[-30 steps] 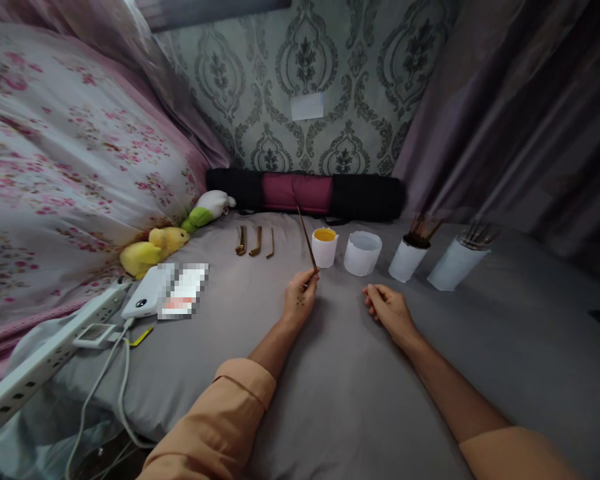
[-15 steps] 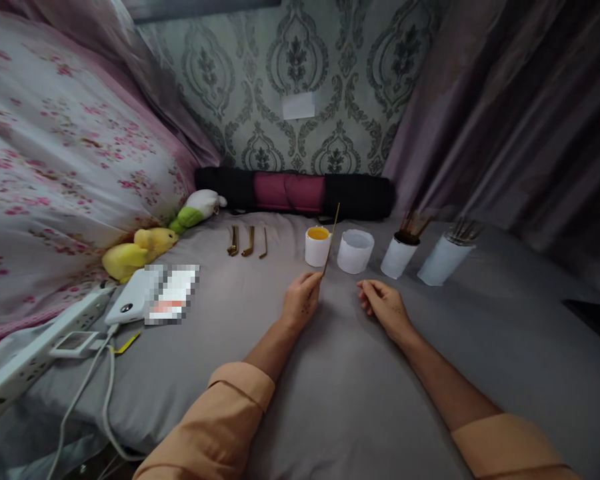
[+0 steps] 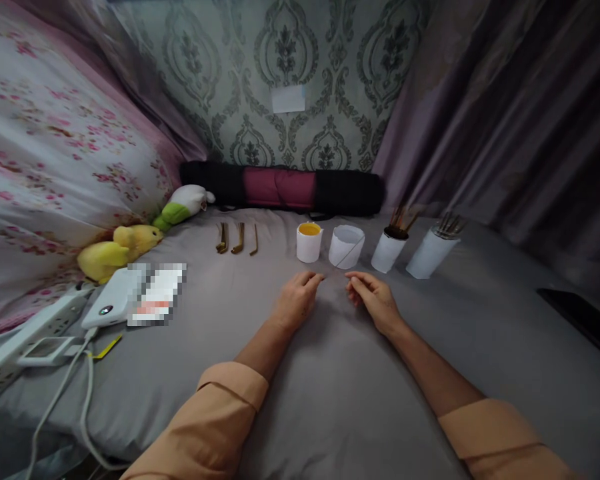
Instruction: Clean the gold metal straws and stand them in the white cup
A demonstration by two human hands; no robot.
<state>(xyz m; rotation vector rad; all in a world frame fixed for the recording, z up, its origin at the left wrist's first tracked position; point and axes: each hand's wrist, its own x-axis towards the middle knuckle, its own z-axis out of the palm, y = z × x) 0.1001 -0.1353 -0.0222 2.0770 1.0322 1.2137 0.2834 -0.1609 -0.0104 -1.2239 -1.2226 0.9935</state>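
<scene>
At the far left edge of the bed, one white power strip [image 3: 7, 350] lies beside one small white device [image 3: 45, 348], with cables trailing off toward the viewer. One white power bank [image 3: 105, 307] rests just beyond them on the grey sheet [image 3: 330, 380]. Two plush toys sit against the floral bedding [image 3: 55, 147]: a yellow one [image 3: 115, 248] and, farther back, a green-and-white one [image 3: 180, 205]. Three bent brass-coloured pieces [image 3: 237, 238] lie side by side on the sheet. Behind them one black and maroon roll [image 3: 280, 189] lies along the patterned wall.

The left hand [image 3: 295, 300] rests on the sheet with its fingers [image 3: 313, 277] pinched closed on the lower end of one thin stick [image 3: 347, 253]. The stick slants up and to the right and crosses in front of the second cup.

Four white cups stand in a row. The first cup [image 3: 309, 245] holds something yellow, the second [image 3: 347, 248] is wider, the third [image 3: 388, 252] carries a bunch of dark sticks, and the fourth [image 3: 427, 257] leans and carries thin sticks too.

The right hand [image 3: 375, 301] lies just beside the left, its fingers [image 3: 354, 285] loosely curled and gripping nothing. They are near the stick, but whether they touch it cannot be told.

At the far right one dark flat object [image 3: 580, 320] lies on the sheet below the curtain [image 3: 505, 120].
</scene>
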